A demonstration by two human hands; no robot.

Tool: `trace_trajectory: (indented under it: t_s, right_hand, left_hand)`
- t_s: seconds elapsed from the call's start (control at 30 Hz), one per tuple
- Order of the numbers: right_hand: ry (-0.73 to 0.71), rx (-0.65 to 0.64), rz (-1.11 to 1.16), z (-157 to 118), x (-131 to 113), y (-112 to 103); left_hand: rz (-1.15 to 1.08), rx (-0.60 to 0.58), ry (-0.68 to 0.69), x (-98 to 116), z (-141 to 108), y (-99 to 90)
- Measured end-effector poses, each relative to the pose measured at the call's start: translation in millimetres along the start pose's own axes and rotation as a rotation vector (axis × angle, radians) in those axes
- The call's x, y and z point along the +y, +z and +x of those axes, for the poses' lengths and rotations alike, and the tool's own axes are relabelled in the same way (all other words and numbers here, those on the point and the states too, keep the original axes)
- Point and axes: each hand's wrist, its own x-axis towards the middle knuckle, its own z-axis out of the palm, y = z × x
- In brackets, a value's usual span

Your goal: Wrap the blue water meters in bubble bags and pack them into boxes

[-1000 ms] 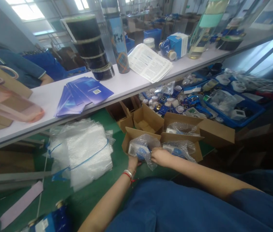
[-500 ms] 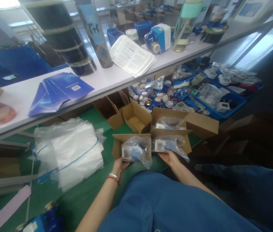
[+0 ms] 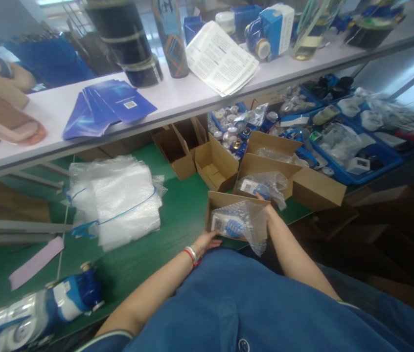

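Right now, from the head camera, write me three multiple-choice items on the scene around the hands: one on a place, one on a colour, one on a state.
1. Where does the bundle of clear bubble-wrap bags tied with blue string lie?
A. on the white shelf
B. on the green mat, to the left of the cardboard boxes
C. inside a blue tray

2. What colour are the fanned glossy booklets on the white shelf?
A. blue
B. red
C. yellow

3. How is the nearest small brown cardboard box, between the left hand and the right hand?
A. taped shut
B. open and bare
C. open, with a bubble-wrapped blue device in it

Answers:
1 B, the bundle rests on the green mat.
2 A, every cover is blue.
3 C, the flaps stand up and the wrapped device fills the opening.
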Motion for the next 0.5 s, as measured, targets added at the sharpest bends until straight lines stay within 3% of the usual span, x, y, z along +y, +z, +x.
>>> trace_trajectory:
  t_s: [0.1,0.17,0.23,0.27,0.33,0.37,0.43,0.5]
  right_hand:
    - [-0.173,0.230,0.078,-30.7,21.2,-44.0]
    - [-0.384,0.420,0.140,-55.1,38.3,-70.1]
    - [-0.510,0.514,0.105,-81.5,55.4,-81.8]
    - [-0.512,0.519,0.031,-94.5,63.8,-81.1]
    - [-0.432,0.482,-0.176,-117.1,79.9,-69.8]
    - [-0.386,0.460,-0.270,-125.3,87.2,-61.9]
    - [-0.326,0.464,-0.365,-133.3,99.4,-48.9]
    - [-0.321,0.519,-0.312,-129.6,105.9,-45.8]
  left_hand:
    - [0.456,-0.073,0.176,18.6,0.9,3.6]
    - [0.702,0.032,0.337,47.0,6.1,-4.3]
    - [0.771,0.153,0.488,86.2,17.3,-12.6]
    - [0.803,0.174,0.574,107.8,25.0,-14.5]
    - [1.093,0.211,0.821,149.5,42.6,-12.4]
    - [1.238,0.214,0.865,167.4,51.1,-8.8]
    - [1.415,0.219,0.862,193.1,64.2,-0.6]
    - [1.460,0.219,0.826,202.0,69.1,3.7]
